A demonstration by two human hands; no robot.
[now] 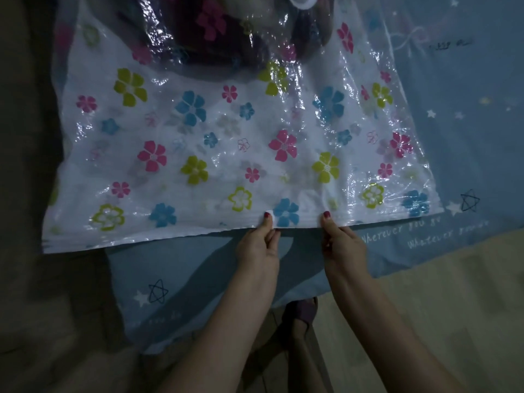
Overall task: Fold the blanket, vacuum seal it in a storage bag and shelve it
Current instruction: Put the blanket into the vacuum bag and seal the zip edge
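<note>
Head view: dim room, looking down onto a bed.
Storage bag: a clear plastic vacuum bag printed with pink, blue and green flowers [215, 154] lies flat on the blue star-patterned bedsheet [453, 123], its near edge overhanging the bed's corner.
Blanket: a dark folded blanket with pink flowers [215, 32] sits inside the bag's far end, well away from both hands.
Valve: a white round valve [301, 1] shows at the top edge.
Left hand [259, 245]: thumb on top, fingers beneath, pinching the bag's near edge on a small white clip [268, 213].
Right hand [341, 242]: pinching the same edge just beside it.
Floor: pale wooden floor [425, 293] to the right.
</note>
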